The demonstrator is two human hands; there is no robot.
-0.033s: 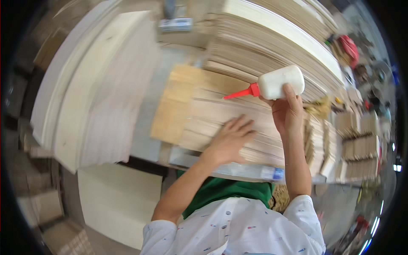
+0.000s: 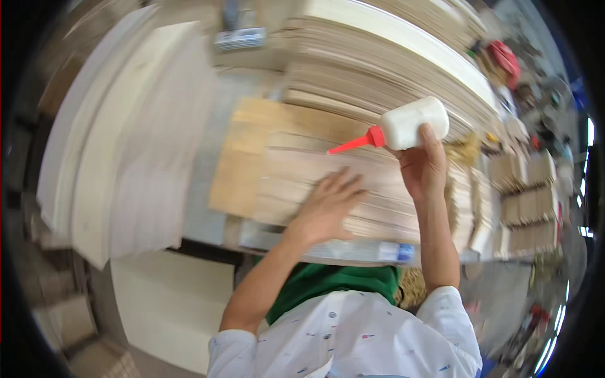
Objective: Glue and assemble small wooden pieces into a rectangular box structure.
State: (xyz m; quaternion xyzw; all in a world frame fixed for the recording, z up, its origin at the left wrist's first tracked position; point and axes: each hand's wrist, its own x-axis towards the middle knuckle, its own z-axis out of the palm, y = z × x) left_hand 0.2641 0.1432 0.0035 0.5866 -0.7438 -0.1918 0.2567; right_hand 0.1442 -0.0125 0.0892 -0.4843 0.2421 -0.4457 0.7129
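Note:
My right hand (image 2: 426,165) grips a white squeeze bottle (image 2: 413,121) with a red pointed nozzle, held above the bench. The bottle lies nearly on its side, its tip pointing left and slightly down. Below it is a row of flat, pale wooden strips (image 2: 378,170), side by side. My left hand (image 2: 328,205) is spread over these strips with its fingers stretched out and holds nothing; blur hides whether it presses on them. A yellower wooden piece (image 2: 238,157) is at the strips' left end.
Tall stacks of pale boards stand at the left (image 2: 151,151) and behind the strips (image 2: 359,66). Bundles of short wooden pieces (image 2: 528,206) are at the right. A small box (image 2: 241,39) sits at the back. A pale panel (image 2: 173,309) is below the bench at lower left.
The whole view has shifted a little, so the bench and stacks appear further left. My right hand keeps its grip on the squeeze bottle; my left hand stays spread over the strips.

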